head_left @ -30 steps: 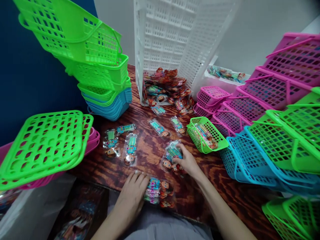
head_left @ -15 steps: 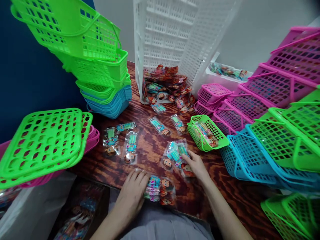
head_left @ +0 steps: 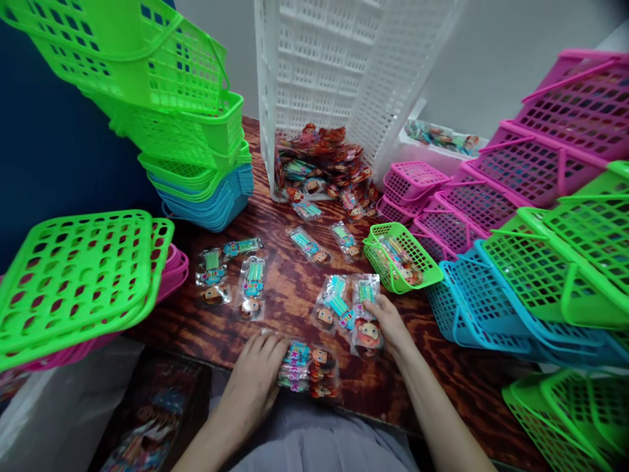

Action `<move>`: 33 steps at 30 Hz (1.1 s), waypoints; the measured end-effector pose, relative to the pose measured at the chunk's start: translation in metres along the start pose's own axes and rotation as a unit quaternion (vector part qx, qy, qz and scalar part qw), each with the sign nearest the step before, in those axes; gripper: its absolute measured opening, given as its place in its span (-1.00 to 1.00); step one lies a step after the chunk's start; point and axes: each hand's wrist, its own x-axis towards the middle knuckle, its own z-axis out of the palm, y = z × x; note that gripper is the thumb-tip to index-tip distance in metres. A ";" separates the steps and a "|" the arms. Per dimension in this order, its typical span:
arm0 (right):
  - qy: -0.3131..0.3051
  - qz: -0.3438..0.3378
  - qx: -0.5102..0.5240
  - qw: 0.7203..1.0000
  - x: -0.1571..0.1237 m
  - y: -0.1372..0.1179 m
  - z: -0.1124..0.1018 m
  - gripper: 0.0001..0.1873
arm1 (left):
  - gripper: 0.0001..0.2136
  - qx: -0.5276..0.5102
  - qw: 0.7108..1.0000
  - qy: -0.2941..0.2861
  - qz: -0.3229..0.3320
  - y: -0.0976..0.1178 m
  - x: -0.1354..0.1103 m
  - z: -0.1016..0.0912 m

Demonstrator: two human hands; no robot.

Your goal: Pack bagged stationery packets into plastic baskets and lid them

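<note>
My left hand (head_left: 255, 380) rests at the near edge of the wooden table (head_left: 295, 282), fingers curled against a small stack of clear toy packets (head_left: 308, 371). My right hand (head_left: 390, 322) pinches one packet with a cartoon face (head_left: 366, 318) and lifts it slightly off the table. Beside it lies another pair of packets (head_left: 333, 308). A small green basket (head_left: 401, 256) with packets inside sits just beyond my right hand.
A tall white crate (head_left: 339, 72) spills a heap of packets (head_left: 322, 170) at the back. Green and blue baskets (head_left: 196, 144) stack at the left, pink, blue and green baskets (head_left: 521, 229) at the right. Green lids (head_left: 83, 275) lie at the near left.
My right hand has drawn one packet away from the small pile, toward the right and nearer to me. My left hand has stayed on its stack.
</note>
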 end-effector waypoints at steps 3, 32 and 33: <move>-0.014 0.014 -0.002 1.000 -0.003 -0.002 -0.002 -0.52 | -0.40 -0.001 1.000 0.008 0.002 0.000 0.000 0.001; -0.143 0.041 -0.107 0.983 -0.021 -0.021 -0.010 -0.64 | -0.44 -0.008 1.000 0.014 0.010 -0.001 0.000 0.000; -0.152 0.056 -0.099 0.982 -0.021 -0.020 -0.009 -0.64 | -0.44 -0.007 1.000 0.015 0.009 -0.001 0.000 0.000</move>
